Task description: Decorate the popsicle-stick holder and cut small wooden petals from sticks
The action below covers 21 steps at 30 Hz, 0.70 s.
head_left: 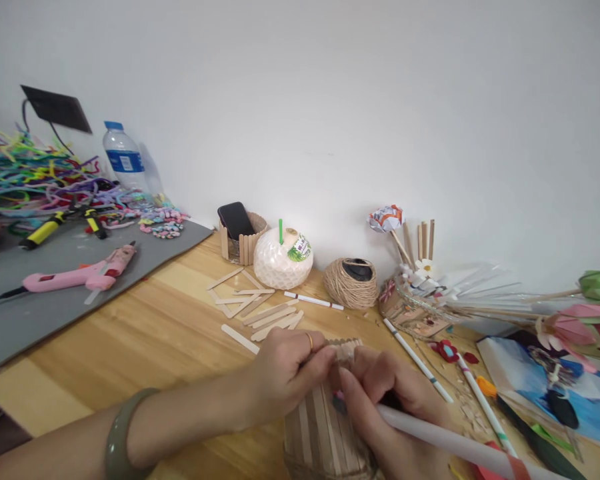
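Note:
My left hand (285,373), with a ring and a green bangle on the wrist, grips the top of a round holder made of popsicle sticks (325,427) at the near edge of the wooden table (145,347). My right hand (385,400) touches the same holder from the right and holds a white tube-like stick (460,447) that runs off to the lower right. The far rim of the holder (347,345) shows between my fingers. Loose popsicle sticks (260,310) lie just beyond my hands.
Behind the sticks stand a white coconut with a green straw (283,259), a twine ball (351,283), a phone in a small stick holder (240,230), paper flowers (580,320) and straws (420,363). Left, a grey mat (40,313) holds a pink glue gun (80,275), pipe cleaners (35,177), a water bottle (124,157).

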Available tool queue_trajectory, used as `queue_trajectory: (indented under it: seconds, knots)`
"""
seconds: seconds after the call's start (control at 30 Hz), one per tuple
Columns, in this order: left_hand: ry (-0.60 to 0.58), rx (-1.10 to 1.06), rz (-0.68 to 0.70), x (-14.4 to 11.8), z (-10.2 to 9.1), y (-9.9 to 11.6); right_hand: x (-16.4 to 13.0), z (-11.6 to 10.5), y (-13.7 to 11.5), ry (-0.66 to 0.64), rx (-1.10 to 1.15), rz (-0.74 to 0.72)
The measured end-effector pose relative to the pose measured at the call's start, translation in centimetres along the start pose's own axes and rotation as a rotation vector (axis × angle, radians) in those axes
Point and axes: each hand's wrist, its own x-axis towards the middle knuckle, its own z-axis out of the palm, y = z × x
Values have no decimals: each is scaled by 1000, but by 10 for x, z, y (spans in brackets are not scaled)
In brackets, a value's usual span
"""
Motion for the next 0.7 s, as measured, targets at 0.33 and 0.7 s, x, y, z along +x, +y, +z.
queue_trajectory:
  seconds: [0.33,0.7]
  knots:
    - [-1,-19,3,0,0,1,2,1,-5,-24,13,-24]
    - [11,-15,27,0,1,-2,4,-2,-4,-101,31,-70]
